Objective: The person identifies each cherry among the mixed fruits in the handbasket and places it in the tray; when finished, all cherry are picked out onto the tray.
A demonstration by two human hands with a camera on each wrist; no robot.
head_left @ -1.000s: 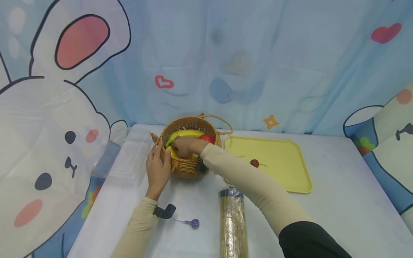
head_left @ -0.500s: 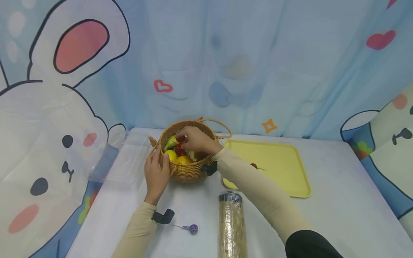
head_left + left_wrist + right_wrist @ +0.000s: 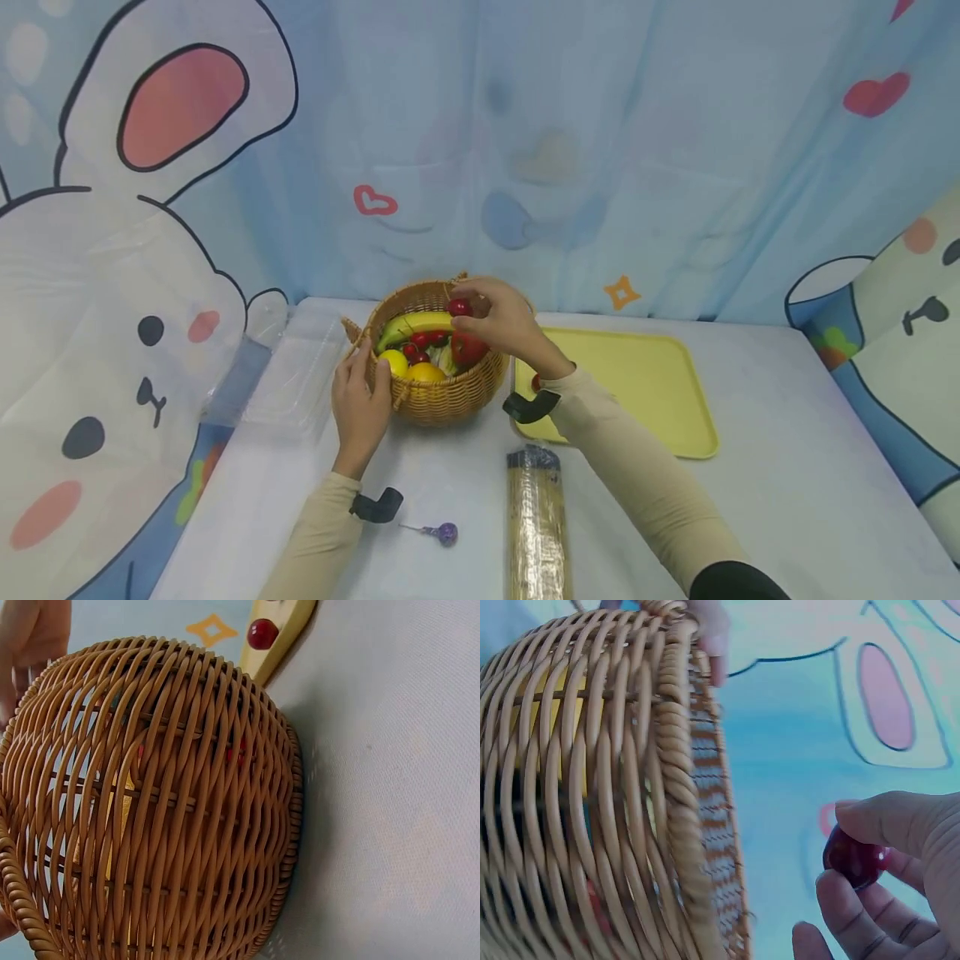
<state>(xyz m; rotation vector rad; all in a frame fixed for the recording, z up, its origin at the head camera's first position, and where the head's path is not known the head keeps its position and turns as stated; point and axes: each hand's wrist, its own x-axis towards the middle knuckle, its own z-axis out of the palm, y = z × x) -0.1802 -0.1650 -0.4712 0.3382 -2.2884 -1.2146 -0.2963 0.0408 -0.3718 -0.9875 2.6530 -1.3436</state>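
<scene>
My right hand (image 3: 506,321) pinches a dark red cherry (image 3: 849,859) between thumb and fingers, above the right side of a wicker basket (image 3: 450,404). A thin stem rises from the cherry in the head view. My left hand (image 3: 362,408) holds the basket's left edge, with the thumb near the front rim. Inside lie a banana (image 3: 416,323), a lemon (image 3: 394,362), an orange fruit (image 3: 426,372), a red pepper (image 3: 431,338), more cherries (image 3: 414,354) and a large red fruit (image 3: 468,350). In the left wrist view, the basket's woven wall hides most of its contents.
A yellow tray (image 3: 645,392) lies right of the basket, with a cherry (image 3: 262,634) on it. In front are a wrapped bundle of thin sticks (image 3: 538,525) and a purple lollipop (image 3: 446,534). A clear plastic box (image 3: 296,375) stands at left, and a printed curtain (image 3: 637,167) hangs behind.
My right hand has risen from deep inside the basket, pinching a cherry, and moved right over the rim. The left hand stays at the basket's left edge.
</scene>
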